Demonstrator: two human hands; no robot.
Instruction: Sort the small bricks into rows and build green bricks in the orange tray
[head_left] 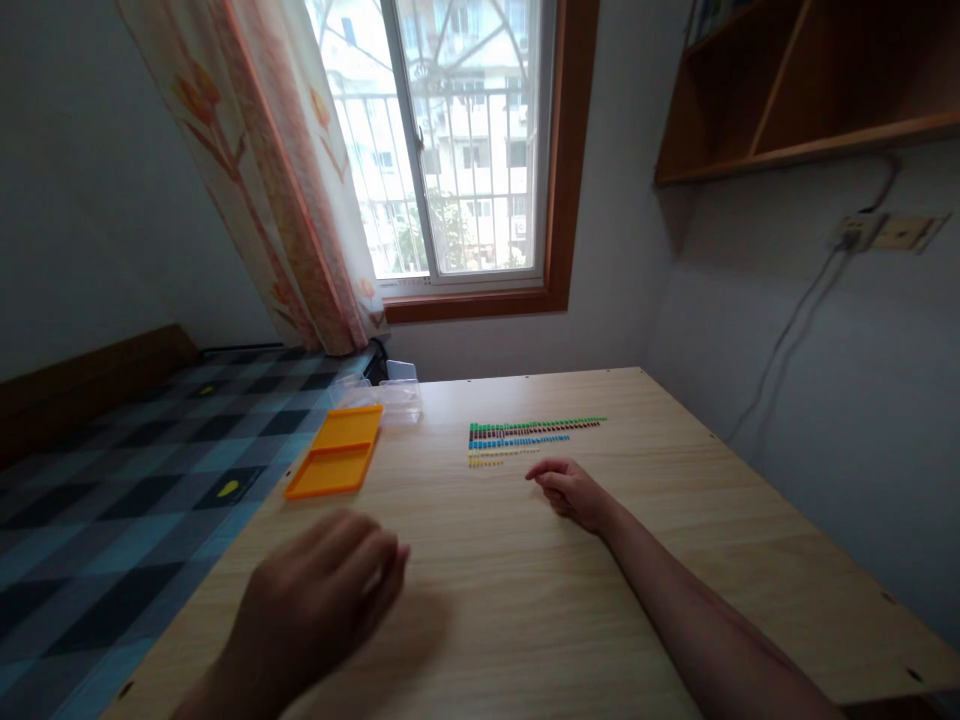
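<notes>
Rows of small coloured beads [525, 440] lie in neat lines on the wooden table [675, 520]: green at the back, then dark red, blue and yellow. My right hand [571, 490] rests on the table just in front of the rows, fingers curled in with the forefinger tip towards the yellow row; whatever it may pinch is too small to see. My left hand [322, 595] hovers low over the near left of the table, fingers curled loosely, back of the hand towards me, nothing visible in it.
An orange tray [335, 453] lies at the table's left edge, with a clear plastic box [400, 397] behind it. A bed with a checked blue cover [112, 480] is at the left. A window, curtain, wall shelf and socket cable are behind.
</notes>
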